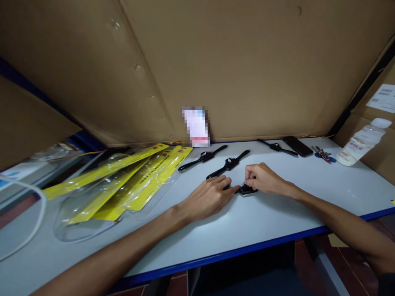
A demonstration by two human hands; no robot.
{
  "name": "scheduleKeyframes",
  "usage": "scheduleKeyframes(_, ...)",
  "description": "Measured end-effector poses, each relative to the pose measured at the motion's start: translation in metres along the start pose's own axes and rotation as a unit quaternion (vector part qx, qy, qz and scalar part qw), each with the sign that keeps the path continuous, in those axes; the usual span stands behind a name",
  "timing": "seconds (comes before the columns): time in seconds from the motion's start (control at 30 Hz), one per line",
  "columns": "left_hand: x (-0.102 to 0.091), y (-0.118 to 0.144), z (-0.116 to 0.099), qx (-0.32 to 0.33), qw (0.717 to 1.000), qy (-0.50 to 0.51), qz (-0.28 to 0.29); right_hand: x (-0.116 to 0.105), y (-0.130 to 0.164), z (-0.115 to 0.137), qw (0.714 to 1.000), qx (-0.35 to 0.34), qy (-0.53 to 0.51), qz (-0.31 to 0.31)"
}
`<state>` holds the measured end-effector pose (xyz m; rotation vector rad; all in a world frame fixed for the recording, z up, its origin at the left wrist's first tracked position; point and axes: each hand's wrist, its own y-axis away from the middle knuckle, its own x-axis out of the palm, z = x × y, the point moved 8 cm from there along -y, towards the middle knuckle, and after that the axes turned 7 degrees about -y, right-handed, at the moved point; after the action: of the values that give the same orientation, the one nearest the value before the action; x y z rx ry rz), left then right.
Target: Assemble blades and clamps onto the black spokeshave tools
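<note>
A black spokeshave lies on the table between my two hands, its handles mostly hidden by them. My left hand rests on its left handle, fingers closed over it and the index finger stretched towards the body. With curled fingers, my right hand pinches at the small silvery screw on top of the body; the fingertips partly cover it. Just beyond are two more black spokeshaves, a near one and a farther one. Another spokeshave lies at the back right.
Yellow cards in clear plastic packaging spread over the left side. A blurred lit screen leans on the cardboard wall. At the right are a dark phone, keys and a bottle. A white cable loops at far left.
</note>
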<state>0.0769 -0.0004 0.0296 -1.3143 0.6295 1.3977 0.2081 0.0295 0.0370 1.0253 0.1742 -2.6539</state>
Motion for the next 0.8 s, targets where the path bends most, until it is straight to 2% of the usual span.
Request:
scheduleKeyframes(0.17,0.002,0.001,0.001,-0.001,1.000,0.004,-0.005,0.004,-0.002,0.005,0.998,-0.032,0.051,-0.017)
scheduleKeyframes(0.47,0.001,0.000,0.001,0.001,1.000,0.019,-0.001,0.010,-0.006,0.002,0.998,-0.033,0.048,-0.024)
scheduleKeyframes(0.63,0.001,0.000,0.001,-0.001,1.000,0.011,0.000,-0.011,-0.002,0.009,0.999,-0.047,0.023,-0.012)
scheduleKeyframes(0.7,0.001,0.000,0.001,0.000,1.000,0.010,0.002,-0.018,0.000,0.015,0.996,-0.076,0.041,0.022)
scheduleKeyframes(0.8,0.001,0.000,0.000,0.003,1.000,0.011,0.004,-0.016,0.004,0.019,0.985,-0.111,0.087,0.099)
